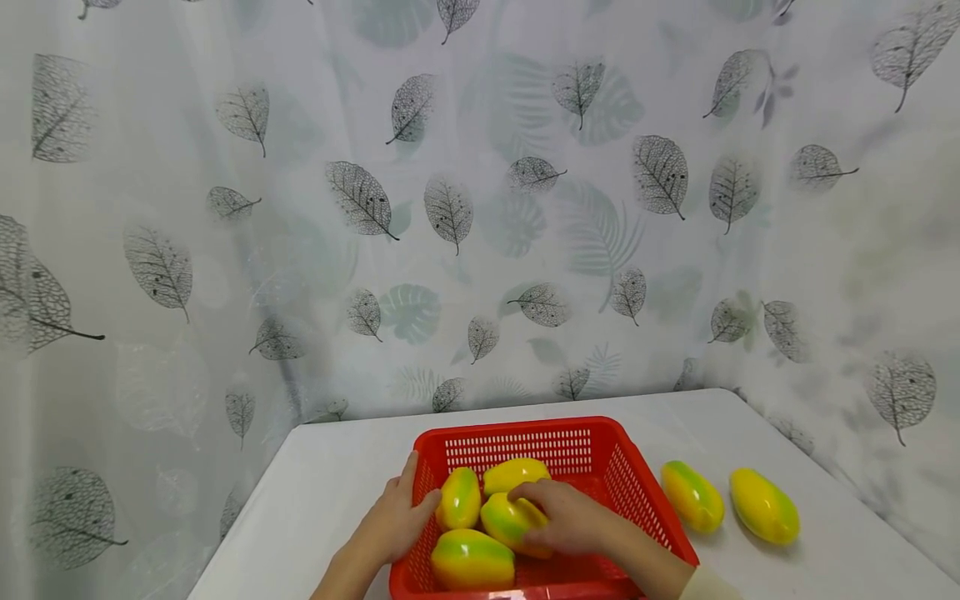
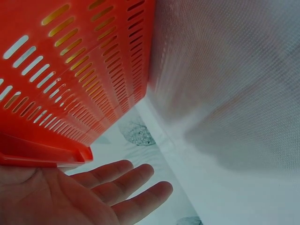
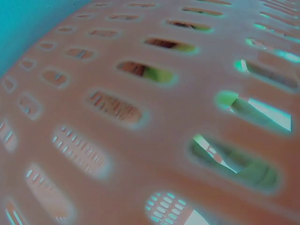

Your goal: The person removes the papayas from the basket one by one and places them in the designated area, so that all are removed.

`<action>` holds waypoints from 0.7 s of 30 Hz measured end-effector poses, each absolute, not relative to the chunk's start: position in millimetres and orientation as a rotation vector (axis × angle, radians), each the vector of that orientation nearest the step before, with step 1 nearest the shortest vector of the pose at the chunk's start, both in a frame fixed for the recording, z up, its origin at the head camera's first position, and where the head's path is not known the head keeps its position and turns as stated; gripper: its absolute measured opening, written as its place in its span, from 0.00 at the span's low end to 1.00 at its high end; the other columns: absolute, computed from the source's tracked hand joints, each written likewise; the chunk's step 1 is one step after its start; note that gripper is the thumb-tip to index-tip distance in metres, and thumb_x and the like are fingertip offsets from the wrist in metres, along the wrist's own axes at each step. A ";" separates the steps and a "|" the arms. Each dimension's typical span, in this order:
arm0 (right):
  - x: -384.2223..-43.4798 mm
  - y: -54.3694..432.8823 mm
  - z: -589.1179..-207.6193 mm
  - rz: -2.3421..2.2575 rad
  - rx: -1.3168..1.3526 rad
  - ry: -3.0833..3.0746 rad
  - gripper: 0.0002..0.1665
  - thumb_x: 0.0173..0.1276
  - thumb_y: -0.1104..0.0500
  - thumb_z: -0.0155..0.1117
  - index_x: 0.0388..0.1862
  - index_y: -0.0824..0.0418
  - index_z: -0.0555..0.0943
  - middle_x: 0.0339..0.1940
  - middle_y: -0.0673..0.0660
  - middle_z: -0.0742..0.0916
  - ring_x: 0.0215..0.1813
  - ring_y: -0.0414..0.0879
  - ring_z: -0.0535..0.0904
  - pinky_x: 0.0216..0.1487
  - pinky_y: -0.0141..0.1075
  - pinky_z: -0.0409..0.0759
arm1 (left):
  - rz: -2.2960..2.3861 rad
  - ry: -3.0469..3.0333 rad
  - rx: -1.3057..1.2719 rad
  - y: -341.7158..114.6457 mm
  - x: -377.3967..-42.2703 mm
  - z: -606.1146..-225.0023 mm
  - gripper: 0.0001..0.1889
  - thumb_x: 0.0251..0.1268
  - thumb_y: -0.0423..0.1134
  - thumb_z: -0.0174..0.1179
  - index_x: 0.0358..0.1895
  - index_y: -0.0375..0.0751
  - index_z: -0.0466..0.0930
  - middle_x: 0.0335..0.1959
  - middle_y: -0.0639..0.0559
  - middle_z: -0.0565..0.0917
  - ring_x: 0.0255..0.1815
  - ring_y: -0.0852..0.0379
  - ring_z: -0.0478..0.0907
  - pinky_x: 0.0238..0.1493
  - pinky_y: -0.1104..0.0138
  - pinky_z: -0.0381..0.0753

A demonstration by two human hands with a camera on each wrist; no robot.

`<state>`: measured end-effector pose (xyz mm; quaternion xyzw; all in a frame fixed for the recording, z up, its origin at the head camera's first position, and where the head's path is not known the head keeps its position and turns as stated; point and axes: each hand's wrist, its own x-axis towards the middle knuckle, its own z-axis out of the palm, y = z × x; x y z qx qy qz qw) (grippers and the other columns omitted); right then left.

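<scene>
A red plastic basket [image 1: 637, 454] with slotted walls stands on the white table. Inside it lie several oval yellow-green, mango-like fruits, among them one at the left wall [image 1: 458, 498], one farther back [image 1: 516, 472] and one in front [image 1: 472, 560]. My right hand [image 1: 566, 517] grips the middle fruit [image 1: 504, 521], its fingers curled over the top. At the left rim rests my left hand [image 1: 397, 517], thumb over the inside. In the left wrist view, the left hand's straight fingers [image 2: 124, 185] stretch outside the basket wall [image 2: 75, 65].
Two more yellow-green fruits, one nearer the basket [image 1: 692, 497] and one beyond it [image 1: 765, 506], lie on the table [image 1: 330, 467] right of the basket. A leaf-patterned curtain [image 1: 480, 275] hangs behind and beside the table. A slotted basket wall [image 3: 159, 122] fills most of the right wrist view.
</scene>
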<state>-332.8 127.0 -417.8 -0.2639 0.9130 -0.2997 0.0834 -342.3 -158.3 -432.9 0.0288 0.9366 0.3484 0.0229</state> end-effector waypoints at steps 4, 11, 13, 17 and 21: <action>-333.7 127.1 -417.8 -0.882 -0.777 2.719 0.28 0.62 0.55 0.76 0.62 0.55 0.82 0.58 0.54 0.86 0.58 0.52 0.80 0.66 0.60 0.79 | 1.074 2.911 0.091 -158.4 -342.2 -432.8 0.48 0.69 0.57 0.61 0.84 0.38 0.49 0.65 0.26 0.73 0.52 0.33 0.83 0.34 0.45 0.90; -332.5 126.0 -415.9 -0.856 -0.791 2.727 0.28 0.60 0.54 0.77 0.60 0.53 0.82 0.58 0.54 0.85 0.59 0.53 0.80 0.66 0.59 0.79 | 1.082 2.914 0.109 -157.4 -341.6 -431.0 0.48 0.69 0.56 0.62 0.83 0.37 0.49 0.64 0.25 0.73 0.52 0.33 0.84 0.33 0.45 0.90; -332.2 126.0 -415.1 -0.857 -0.790 2.717 0.28 0.59 0.55 0.77 0.60 0.53 0.82 0.58 0.54 0.85 0.59 0.53 0.80 0.66 0.59 0.79 | 1.081 2.915 0.109 -157.3 -341.8 -431.0 0.48 0.70 0.56 0.61 0.83 0.37 0.50 0.64 0.26 0.74 0.52 0.33 0.84 0.34 0.45 0.90; -332.6 125.7 -414.2 -0.858 -0.764 2.685 0.28 0.58 0.55 0.78 0.59 0.50 0.82 0.57 0.52 0.86 0.58 0.50 0.80 0.66 0.58 0.80 | 1.082 2.914 0.108 -157.2 -341.6 -431.2 0.47 0.70 0.56 0.61 0.83 0.38 0.49 0.64 0.25 0.73 0.51 0.34 0.84 0.34 0.45 0.90; -333.2 124.3 -414.1 -0.870 -0.736 2.659 0.29 0.57 0.56 0.80 0.58 0.48 0.82 0.56 0.50 0.86 0.56 0.48 0.79 0.65 0.58 0.81 | 1.085 2.914 0.109 -157.4 -341.4 -431.7 0.47 0.70 0.55 0.61 0.83 0.38 0.49 0.65 0.26 0.73 0.51 0.34 0.84 0.35 0.45 0.91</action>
